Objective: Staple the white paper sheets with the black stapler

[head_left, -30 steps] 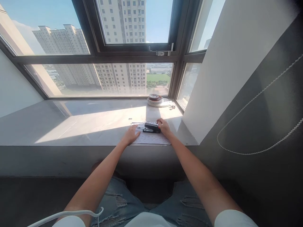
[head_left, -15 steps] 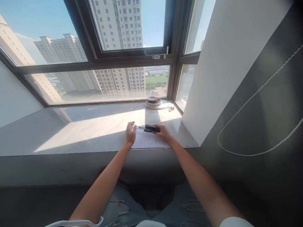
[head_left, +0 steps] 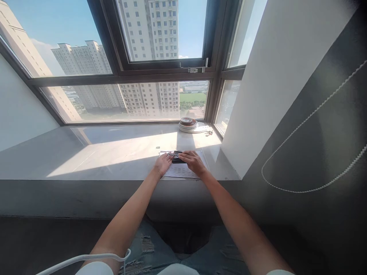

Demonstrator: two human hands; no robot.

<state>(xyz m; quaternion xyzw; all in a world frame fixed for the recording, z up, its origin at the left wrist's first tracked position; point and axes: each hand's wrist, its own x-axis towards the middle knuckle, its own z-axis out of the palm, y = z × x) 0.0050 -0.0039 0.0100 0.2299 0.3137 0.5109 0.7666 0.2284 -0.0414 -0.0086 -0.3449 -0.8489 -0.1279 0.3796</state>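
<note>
A black stapler (head_left: pixel 178 160) lies between my hands over a printed sheet of paper (head_left: pixel 181 171) on the window sill. Its top part looks lifted away from its base, with a metallic part showing at the left end. My right hand (head_left: pixel 194 162) grips it from the right, fingers over the top. From the left, my left hand (head_left: pixel 163 164) reaches the stapler's left end with palm turned up and fingertips at the metal part. A small staple strip (head_left: pixel 158 147) rests on the sill beyond my left hand.
A stack of round plates or lids (head_left: pixel 187 125) stands in the sill's far right corner, with keys (head_left: pixel 209 133) beside it. Windows rise behind. A beaded blind cord (head_left: pixel 298 191) hangs at the right. A white cable (head_left: pixel 77 259) crosses my left forearm.
My left hand has moved right, from beside the paper to the stapler. The stapler has turned and its top now looks raised. The view has shifted slightly.
</note>
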